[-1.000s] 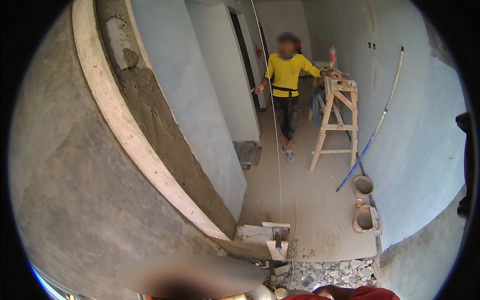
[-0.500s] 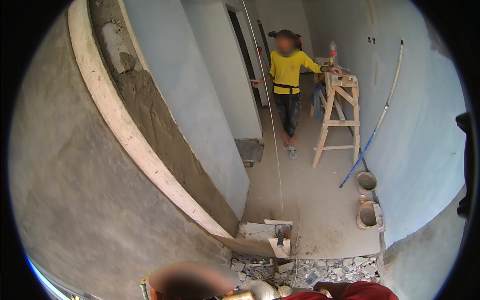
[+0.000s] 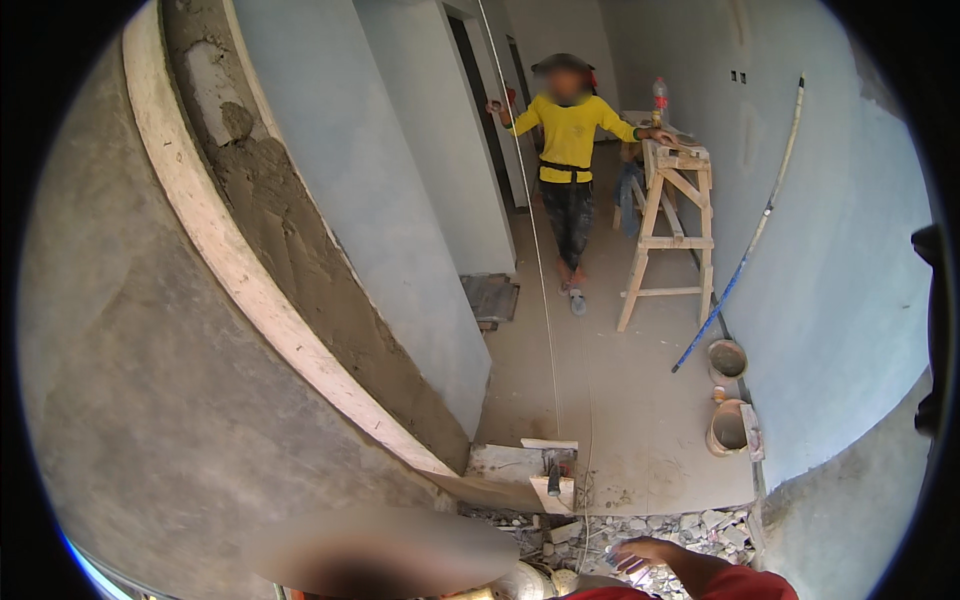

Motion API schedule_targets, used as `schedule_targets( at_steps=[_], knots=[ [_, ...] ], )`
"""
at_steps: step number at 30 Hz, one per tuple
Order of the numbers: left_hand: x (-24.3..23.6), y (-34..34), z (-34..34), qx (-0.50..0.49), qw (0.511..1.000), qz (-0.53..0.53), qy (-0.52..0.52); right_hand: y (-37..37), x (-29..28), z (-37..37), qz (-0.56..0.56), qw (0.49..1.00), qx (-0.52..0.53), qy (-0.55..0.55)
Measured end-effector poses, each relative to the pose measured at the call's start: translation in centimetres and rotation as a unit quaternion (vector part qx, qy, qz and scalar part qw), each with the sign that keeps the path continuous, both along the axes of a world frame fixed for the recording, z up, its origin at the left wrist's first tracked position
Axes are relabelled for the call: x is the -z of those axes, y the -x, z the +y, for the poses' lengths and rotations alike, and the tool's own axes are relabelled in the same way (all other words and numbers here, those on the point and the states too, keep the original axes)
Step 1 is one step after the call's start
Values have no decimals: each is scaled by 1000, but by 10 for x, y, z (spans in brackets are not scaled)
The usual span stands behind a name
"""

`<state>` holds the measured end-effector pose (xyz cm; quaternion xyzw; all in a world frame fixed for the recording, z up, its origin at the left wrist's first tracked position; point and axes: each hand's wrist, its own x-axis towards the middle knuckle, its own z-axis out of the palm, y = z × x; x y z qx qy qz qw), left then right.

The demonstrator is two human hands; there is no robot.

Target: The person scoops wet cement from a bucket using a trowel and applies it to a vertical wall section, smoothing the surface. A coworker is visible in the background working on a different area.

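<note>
We see our right hand [image 3: 648,552] at the bottom edge of the view, coming out of a red sleeve [image 3: 720,580], with the fingers spread and clamped on nothing; it hovers above a heap of broken rubble [image 3: 640,530] on the floor. Our left hand is hidden behind a blurred patch at the lower edge, so we cannot tell if it is open or closed. Just beside the right hand, to its left, a rounded metal thing [image 3: 525,582] shows at the edge, but what it is we cannot tell. On our left rises a grey plastered wall [image 3: 150,380], and a long pale wooden batten [image 3: 240,270] runs along it, with rough wet mortar [image 3: 290,240] beside it on the far side. Near the foot of the batten lie a flat board [image 3: 510,465] and a trowel [image 3: 553,478]. A thin string [image 3: 535,250] hangs down through the corridor. Farther away, well apart from us, a person in a yellow shirt [image 3: 568,130] stands with one hand on a wooden trestle [image 3: 675,230]. Along the right wall lean a blue and white pipe [image 3: 745,250], and two buckets [image 3: 727,360] stand near its lower end.
</note>
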<state>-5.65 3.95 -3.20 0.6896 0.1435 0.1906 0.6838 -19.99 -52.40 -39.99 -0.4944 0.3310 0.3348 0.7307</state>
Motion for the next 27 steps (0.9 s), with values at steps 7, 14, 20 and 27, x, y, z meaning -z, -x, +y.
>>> schedule_targets(
  at_steps=[7,14,20,27],
  knots=[
    [3,6,-4,-61,997,26,35,-12,38,48,-41,820,-527,219],
    [6,3,-1,-41,999,14,33,-63,-59,37,-37,939,-333,80],
    [-6,-1,-26,-28,999,-1,-42,-169,-223,145,-381,905,-158,104],
    [-27,11,-67,-22,993,45,-107,-174,-283,211,-521,752,-391,100]
  ],
)
